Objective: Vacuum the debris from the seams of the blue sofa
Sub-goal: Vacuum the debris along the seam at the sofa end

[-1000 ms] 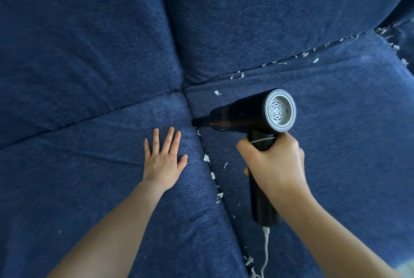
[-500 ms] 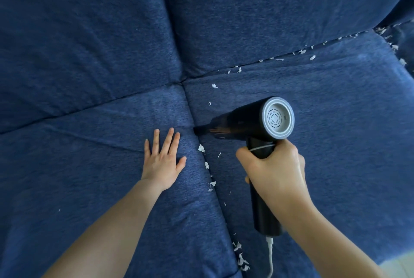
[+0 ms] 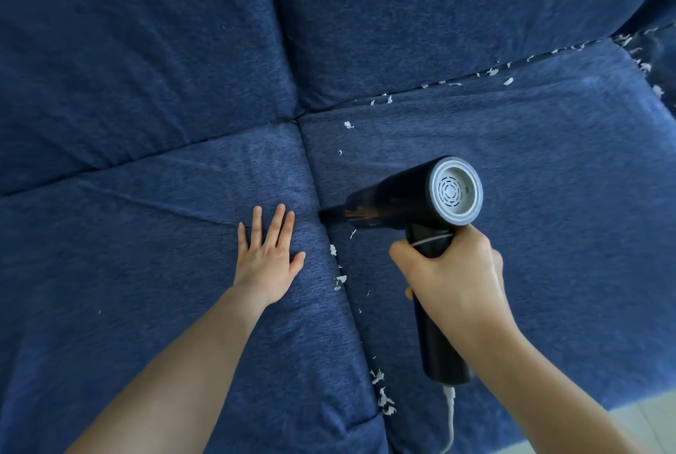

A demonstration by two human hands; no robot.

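Note:
My right hand (image 3: pixel 451 283) grips the handle of a black handheld vacuum (image 3: pixel 406 203) with a grey round rear cap. Its narrow nozzle touches the seam (image 3: pixel 331 234) between the two blue sofa seat cushions. My left hand (image 3: pixel 267 256) lies flat with fingers spread on the left seat cushion (image 3: pixel 146 289), just left of that seam. White paper scraps (image 3: pixel 338 279) lie in the seam below the nozzle, with more scraps (image 3: pixel 382 398) near the front edge. Further scraps (image 3: pixel 490 73) line the seam under the right back cushion.
A white cord (image 3: pixel 450 417) hangs from the bottom of the vacuum handle. Back cushions (image 3: pixel 420 14) rise behind the seat. More scraps (image 3: pixel 636 51) sit at the far right corner. Pale floor (image 3: pixel 636 413) shows at the lower right past the sofa's front edge.
The vacuum and my right hand have moved toward me along the centre seam. Scraps from the upper stretch of the seam are gone. My left hand stays flat on the left cushion.

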